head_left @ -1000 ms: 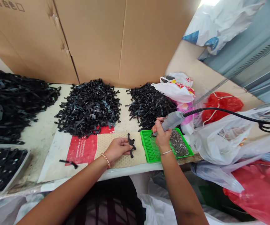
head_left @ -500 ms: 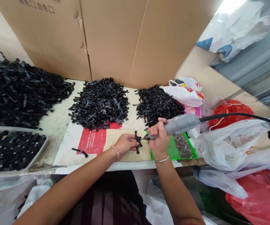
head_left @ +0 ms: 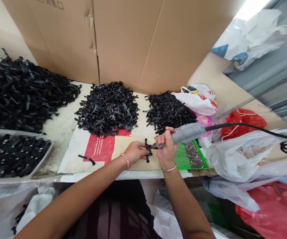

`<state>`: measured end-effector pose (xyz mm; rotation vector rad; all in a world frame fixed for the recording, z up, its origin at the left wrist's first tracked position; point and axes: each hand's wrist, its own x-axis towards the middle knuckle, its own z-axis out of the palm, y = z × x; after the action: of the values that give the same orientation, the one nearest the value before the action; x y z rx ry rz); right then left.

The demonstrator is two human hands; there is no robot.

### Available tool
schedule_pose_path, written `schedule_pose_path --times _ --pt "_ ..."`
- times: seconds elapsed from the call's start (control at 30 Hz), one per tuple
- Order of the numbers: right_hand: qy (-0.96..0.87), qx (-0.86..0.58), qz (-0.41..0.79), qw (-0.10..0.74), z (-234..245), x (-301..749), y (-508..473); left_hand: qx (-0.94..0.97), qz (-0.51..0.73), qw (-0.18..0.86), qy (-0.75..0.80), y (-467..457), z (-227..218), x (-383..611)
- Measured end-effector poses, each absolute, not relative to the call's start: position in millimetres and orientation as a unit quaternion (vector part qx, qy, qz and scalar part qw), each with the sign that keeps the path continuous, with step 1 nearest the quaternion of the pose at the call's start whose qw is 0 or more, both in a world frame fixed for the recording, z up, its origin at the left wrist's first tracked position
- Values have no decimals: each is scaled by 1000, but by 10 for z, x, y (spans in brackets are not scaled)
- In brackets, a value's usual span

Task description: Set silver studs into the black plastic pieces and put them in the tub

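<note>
Black part [head_left: 147,150], pinned on the mat [head_left: 123,146] at near centre by the closed left hand [head_left: 135,153]. Driver [head_left: 185,133], clamped in the right hand [head_left: 167,149], has been brought left from the green tray [head_left: 183,159]; its tip is now set against the part.

Black plastic part [head_left: 147,150] at the fingertips, grey electric screwdriver [head_left: 186,133], green tray [head_left: 183,159], beige honeycomb-patterned mat [head_left: 120,144].

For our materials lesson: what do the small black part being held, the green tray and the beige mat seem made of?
Black part: probably moulded plastic, possibly coated metal; matte with slight sheen, thin arms. Green tray: plastic, bright even colour, fine grid. Beige mat: perhaps rubber or foam, dull, honeycomb texture.
</note>
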<state>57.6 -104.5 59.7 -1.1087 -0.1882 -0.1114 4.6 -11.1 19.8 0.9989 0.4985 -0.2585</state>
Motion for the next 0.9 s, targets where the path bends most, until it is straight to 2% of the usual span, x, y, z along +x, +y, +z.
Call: schedule_pose_path --times 0.63,0.9 --pt "-92 -544 -55 832 569 577 -1040 487 -115 831 240 -124 208 31" --pt "-127 -583 -36 801 564 521 -1051 486 -120 833 236 -113 190 29"
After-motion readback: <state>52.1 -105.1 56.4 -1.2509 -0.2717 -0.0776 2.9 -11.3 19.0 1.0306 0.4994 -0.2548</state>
